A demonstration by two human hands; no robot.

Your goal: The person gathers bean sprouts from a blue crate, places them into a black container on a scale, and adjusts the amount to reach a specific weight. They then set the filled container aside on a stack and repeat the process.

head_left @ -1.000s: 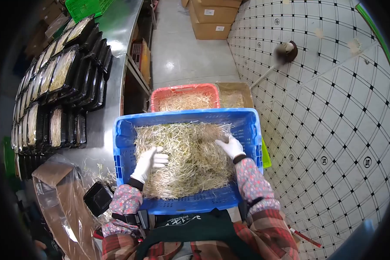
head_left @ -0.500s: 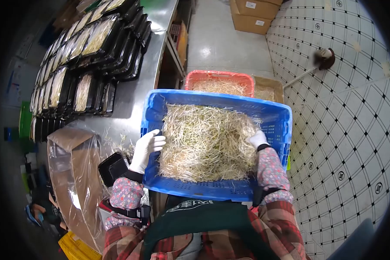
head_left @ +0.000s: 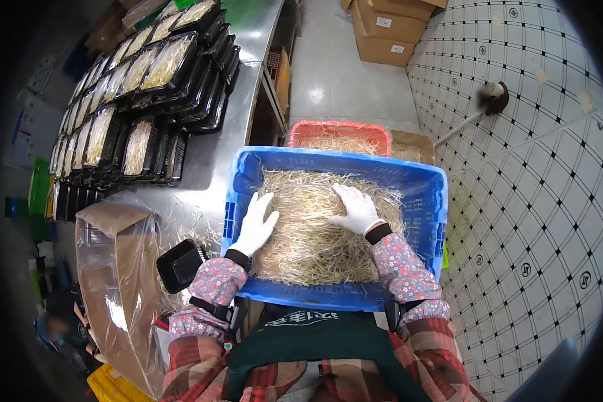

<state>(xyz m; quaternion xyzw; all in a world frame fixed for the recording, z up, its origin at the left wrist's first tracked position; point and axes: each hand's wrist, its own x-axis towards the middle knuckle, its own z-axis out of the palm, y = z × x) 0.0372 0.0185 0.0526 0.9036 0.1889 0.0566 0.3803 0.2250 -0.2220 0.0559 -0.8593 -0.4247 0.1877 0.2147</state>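
Observation:
A blue plastic crate [head_left: 342, 161] in front of me holds a thick heap of pale bean sprouts [head_left: 308, 234]. My left hand [head_left: 256, 224], in a white glove, rests at the heap's left edge with its fingers and thumb apart. On top of the heap, right of centre, lies my gloved right hand [head_left: 357, 210], its fingers spread and nothing gripped. A black plastic tray [head_left: 181, 265] without sprouts sits on the metal table to the left of the crate.
Many sprout-filled black trays [head_left: 167, 63] are stacked on the metal table [head_left: 208, 151]. A carton lined with clear plastic [head_left: 117, 268] stands at left. Beyond the blue crate is a red crate [head_left: 342, 127] of sprouts. Brown boxes [head_left: 385, 33] stand farther back.
My right hand has moved left from the crate's right side onto the heap's top. My left hand has shifted right, onto the sprouts. The sprouts' surface looks rearranged.

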